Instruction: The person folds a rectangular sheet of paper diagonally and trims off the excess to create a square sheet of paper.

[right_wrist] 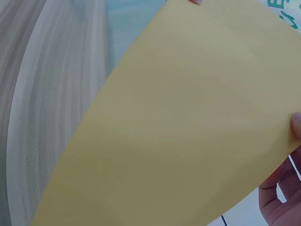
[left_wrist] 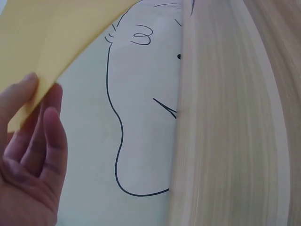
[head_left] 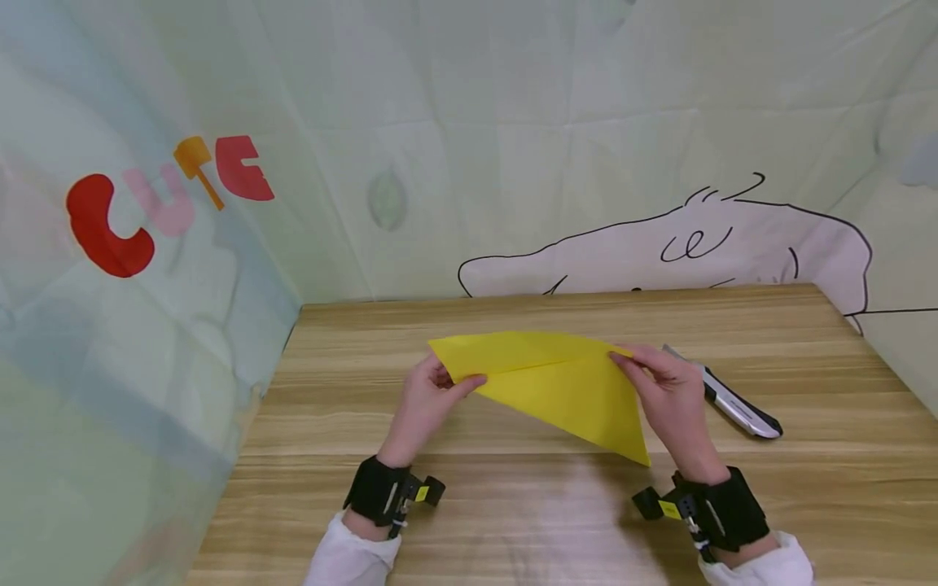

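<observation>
Held the paper point(head_left: 564, 399) at the centre of the head view, over the table point(head_left: 513, 521). Pinched it near its left end with the left hand point(head_left: 428, 399) and at its upper right with the right hand point(head_left: 670, 395). Seemed best handled with light, even pinches, so as not to crease the drooping lower right corner. Had the knife point(head_left: 740, 407) at right of frame, partly hidden by the right hand, perhaps liable to be knocked. Had the cloth point(head_left: 476, 187) behind, across the top.
</observation>
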The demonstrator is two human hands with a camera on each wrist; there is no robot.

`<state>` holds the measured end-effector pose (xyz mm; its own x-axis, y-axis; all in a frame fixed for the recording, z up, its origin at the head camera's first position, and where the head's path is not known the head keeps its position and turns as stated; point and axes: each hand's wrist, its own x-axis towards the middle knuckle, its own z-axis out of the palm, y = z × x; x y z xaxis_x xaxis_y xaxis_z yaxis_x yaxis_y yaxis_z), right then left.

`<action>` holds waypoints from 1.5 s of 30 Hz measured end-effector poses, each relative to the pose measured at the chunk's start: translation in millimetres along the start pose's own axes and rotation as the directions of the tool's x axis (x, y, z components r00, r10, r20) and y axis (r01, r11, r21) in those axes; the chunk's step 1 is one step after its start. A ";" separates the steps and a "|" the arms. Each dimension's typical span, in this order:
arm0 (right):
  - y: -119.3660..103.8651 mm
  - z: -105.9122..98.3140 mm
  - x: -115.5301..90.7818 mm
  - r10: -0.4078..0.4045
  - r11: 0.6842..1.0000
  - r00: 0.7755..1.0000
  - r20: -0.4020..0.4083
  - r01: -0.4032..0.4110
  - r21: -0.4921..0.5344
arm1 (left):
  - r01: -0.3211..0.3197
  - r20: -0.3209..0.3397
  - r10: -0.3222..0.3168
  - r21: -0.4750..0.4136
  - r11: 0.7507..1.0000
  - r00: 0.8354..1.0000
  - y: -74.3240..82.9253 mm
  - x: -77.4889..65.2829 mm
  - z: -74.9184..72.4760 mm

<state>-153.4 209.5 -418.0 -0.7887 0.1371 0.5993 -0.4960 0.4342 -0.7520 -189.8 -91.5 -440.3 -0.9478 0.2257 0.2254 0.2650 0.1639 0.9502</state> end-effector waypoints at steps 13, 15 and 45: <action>5.1 -7.0 4.2 -0.067 0.994 0.997 0.040 0.063 0.089 | -0.029 0.036 0.029 0.012 0.999 0.999 4.1 1.6 -17.1; 5.6 -9.2 4.8 -0.069 0.992 0.996 0.051 0.063 0.113 | -0.026 0.030 0.025 0.044 0.999 0.999 3.8 1.3 -18.1; 0.4 -27.3 7.5 -0.148 0.986 0.985 0.088 0.140 0.093 | -0.146 0.090 0.146 -0.006 0.989 0.985 2.5 0.1 -16.4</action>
<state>-149.5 235.1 -406.4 -0.7355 -0.0078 0.6775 -0.6331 0.3643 -0.6830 -192.2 -106.9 -434.3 -0.8791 0.3324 0.3415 0.3995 0.1235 0.9084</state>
